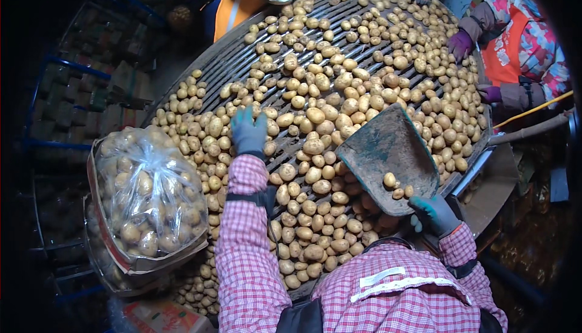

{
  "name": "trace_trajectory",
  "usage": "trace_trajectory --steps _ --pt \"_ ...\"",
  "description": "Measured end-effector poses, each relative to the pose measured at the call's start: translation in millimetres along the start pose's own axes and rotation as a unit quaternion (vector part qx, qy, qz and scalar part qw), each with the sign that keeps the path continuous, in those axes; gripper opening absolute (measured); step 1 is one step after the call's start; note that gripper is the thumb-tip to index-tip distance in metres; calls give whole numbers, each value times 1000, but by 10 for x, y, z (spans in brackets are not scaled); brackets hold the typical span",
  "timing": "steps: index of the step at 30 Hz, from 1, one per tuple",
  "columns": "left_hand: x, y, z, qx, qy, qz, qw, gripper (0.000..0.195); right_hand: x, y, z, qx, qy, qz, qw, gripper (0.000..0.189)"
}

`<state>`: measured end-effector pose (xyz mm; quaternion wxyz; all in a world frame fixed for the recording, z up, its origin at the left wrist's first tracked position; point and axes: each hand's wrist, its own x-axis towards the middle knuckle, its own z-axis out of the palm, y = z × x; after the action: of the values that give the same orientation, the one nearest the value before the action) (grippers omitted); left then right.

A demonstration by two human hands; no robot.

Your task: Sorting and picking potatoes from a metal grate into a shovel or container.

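My left hand (249,133), in a grey and teal coated glove, reaches forward over the loose potatoes (313,146). Its fingers are apart and its palm faces down; I see nothing held in it. My right hand (434,214), gloved alike, grips the near end of a dirty green scoop (386,151). The scoop tilts over the potatoes, its wide edge pointing away to the upper left. Three small potatoes (398,186) lie in it near my hand. Beneath everything is a slatted metal sorting table (223,89), its bars showing between the potatoes.
Left of my arm stands a cardboard box (107,237) holding a clear plastic bag (152,192) full of potatoes. Gloved co-workers' hands (460,45) rest at the right and far rims. A cardboard flap (489,192) and a pipe (529,128) sit at the right.
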<state>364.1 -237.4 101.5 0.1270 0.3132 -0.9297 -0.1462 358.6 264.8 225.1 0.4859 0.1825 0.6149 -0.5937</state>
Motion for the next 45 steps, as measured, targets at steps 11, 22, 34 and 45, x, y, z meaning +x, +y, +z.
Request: trace_trajectory --steps 11,22,34,45 --pt "-694 989 244 -129 -134 212 959 52 211 -458 107 -109 27 -26 993 28" --pt "1143 140 466 40 -122 64 990 32 320 -505 197 -101 45 2 994 31" --pt "1195 24 353 -47 -149 -38 987 35 338 -454 164 -66 40 27 997 30" --pt "776 -52 306 83 -84 115 986 30 407 -501 283 -83 32 24 996 30"
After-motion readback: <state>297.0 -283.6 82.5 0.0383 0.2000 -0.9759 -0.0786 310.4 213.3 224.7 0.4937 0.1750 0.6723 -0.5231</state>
